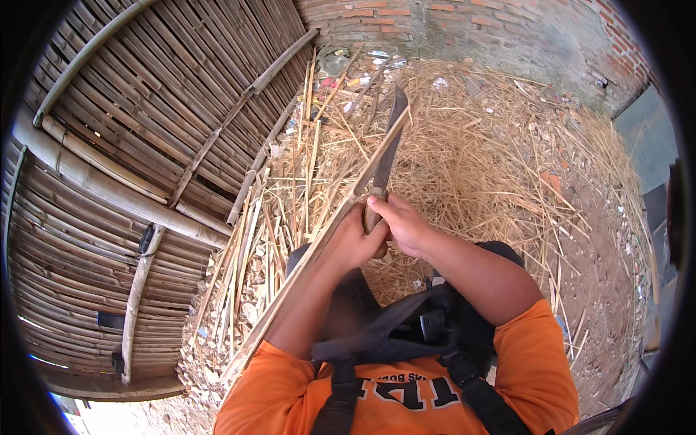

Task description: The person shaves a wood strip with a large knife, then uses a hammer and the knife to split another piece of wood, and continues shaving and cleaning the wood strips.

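Observation:
My right hand (407, 226) is closed round the wooden handle of a machete (388, 156), its thumb lying along the top of the grip. The dark, curved blade points away from me. Close against it, my left hand (353, 239) is closed too, with its thumb across the handle. A long split bamboo strip (319, 246) slants past my left hand and along my left forearm, and its far end crosses the blade near the tip. Whether my left fingers also wrap round the strip, I cannot tell, since they are hidden.
Shavings and straw (464, 167) cover the ground ahead. More split bamboo strips (272, 239) lie on my left, beside a bamboo slat wall (159, 94). A brick wall (493, 29) stands at the back, with litter (337, 80) along its foot. Grey panels (649, 145) stand at the right.

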A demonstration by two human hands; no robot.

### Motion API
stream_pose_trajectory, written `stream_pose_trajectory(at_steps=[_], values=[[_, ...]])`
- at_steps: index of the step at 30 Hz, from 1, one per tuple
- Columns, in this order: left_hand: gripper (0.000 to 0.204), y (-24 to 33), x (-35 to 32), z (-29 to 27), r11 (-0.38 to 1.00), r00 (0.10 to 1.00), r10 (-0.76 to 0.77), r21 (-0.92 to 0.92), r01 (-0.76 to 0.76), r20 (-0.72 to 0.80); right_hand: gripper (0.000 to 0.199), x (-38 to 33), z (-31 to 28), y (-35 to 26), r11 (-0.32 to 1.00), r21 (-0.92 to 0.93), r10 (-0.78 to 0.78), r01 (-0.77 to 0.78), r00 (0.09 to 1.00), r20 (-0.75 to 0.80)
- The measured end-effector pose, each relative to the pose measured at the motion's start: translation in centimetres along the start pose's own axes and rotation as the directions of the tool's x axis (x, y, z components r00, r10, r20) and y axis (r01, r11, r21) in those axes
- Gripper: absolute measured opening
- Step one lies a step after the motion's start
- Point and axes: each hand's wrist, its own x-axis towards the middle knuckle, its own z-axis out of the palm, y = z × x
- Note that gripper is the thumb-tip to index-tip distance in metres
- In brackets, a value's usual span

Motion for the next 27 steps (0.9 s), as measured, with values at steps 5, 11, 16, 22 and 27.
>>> stream_pose_trajectory(at_steps=[5,11,16,22,27], values=[[0.049,-4.4,-2.9,0.9,0.938,0.942,0.276,0.267,-0.220,-0.191,0.031,0.8,-0.9,-0.9,0.989,0.146,-0.014,0.007,0.999,0.043],[0.049,-6.7,-7.2,0.6,0.624,0.610,0.765,0.471,-0.624,-0.207,0.026,-0.1,0.1,-2.2,0.973,0.229,-0.043,0.038,0.999,0.018],[0.058,-5.8,-7.7,-0.1,0.588,0.562,0.776,0.653,-0.478,-0.286,0.024,-0.9,0.4,-3.1,0.998,0.052,-0.035,0.037,0.999,-0.041],[0.080,-9.3,-8.4,0.0,0.720,0.800,0.487,0.679,-0.142,-0.350,0.022,-1.0,1.0,-2.8,0.972,-0.220,-0.083,0.077,0.996,-0.018],[0.086,-11.0,-9.0,-1.4,0.614,0.746,0.500,0.788,0.052,-0.439,0.028,-0.8,0.2,-2.7,0.954,-0.293,-0.075,0.068,0.997,-0.011]])
